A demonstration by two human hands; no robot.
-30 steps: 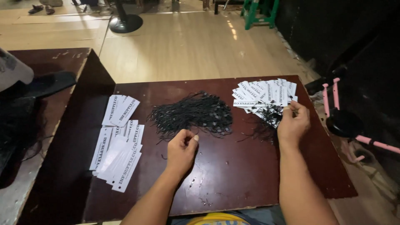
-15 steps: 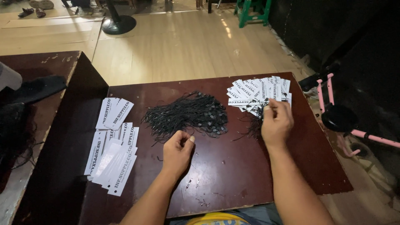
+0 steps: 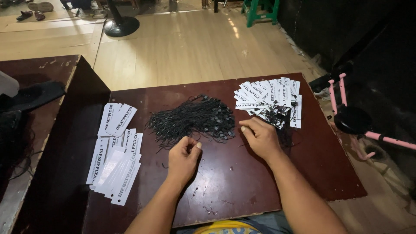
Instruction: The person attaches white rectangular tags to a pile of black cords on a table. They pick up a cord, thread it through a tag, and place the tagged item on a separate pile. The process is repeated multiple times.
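Observation:
A heap of thin black strings (image 3: 195,119) lies in the middle of a low dark brown table (image 3: 234,182). My left hand (image 3: 183,157) rests just in front of the heap with fingers curled, thumb pinched to them near a string end. My right hand (image 3: 260,136) lies palm down at the heap's right edge, fingers touching loose strings. Behind it sits a fan of white printed tags (image 3: 271,97) with black strings attached. More white tags (image 3: 116,151) lie spread at the table's left side.
A taller dark wooden bench (image 3: 43,130) with black cloth stands to the left. A pink-framed scooter-like object (image 3: 359,119) lies on the floor at right. A fan base (image 3: 121,26) and a green stool (image 3: 260,11) stand on the wood floor beyond.
My right hand has slid left, away from the strung tags toward the string heap. My left hand stays in front of the heap. The view shifted slightly.

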